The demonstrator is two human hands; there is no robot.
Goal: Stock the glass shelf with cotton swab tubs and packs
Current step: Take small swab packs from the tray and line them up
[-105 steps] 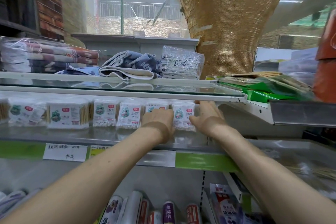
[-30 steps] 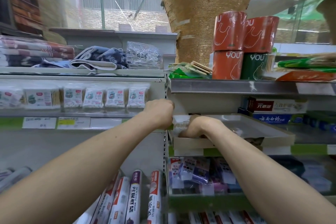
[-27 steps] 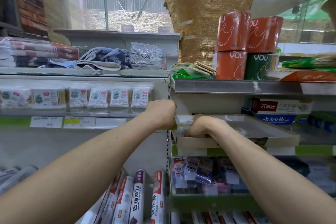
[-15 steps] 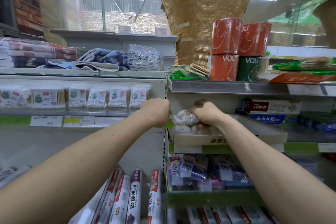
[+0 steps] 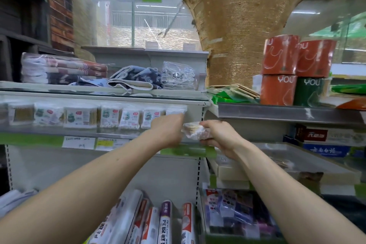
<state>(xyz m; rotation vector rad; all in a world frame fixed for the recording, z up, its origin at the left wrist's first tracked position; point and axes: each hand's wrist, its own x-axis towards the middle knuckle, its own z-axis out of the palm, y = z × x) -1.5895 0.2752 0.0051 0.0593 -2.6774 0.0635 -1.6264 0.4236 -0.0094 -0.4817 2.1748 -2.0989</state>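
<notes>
Brick wall left, woven pillar behind shelving.

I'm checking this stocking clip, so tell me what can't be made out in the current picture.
Left hand: head view, fingers hidden behind its own back; grip unclear.
Swab pack in the right hand: print blurred, partly covered by the hands.
Price labels: writing too blurred to read.

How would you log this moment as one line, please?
left hand: at glass shelf, grip hidden | right hand: holds swab pack near shelf's right end
</notes>
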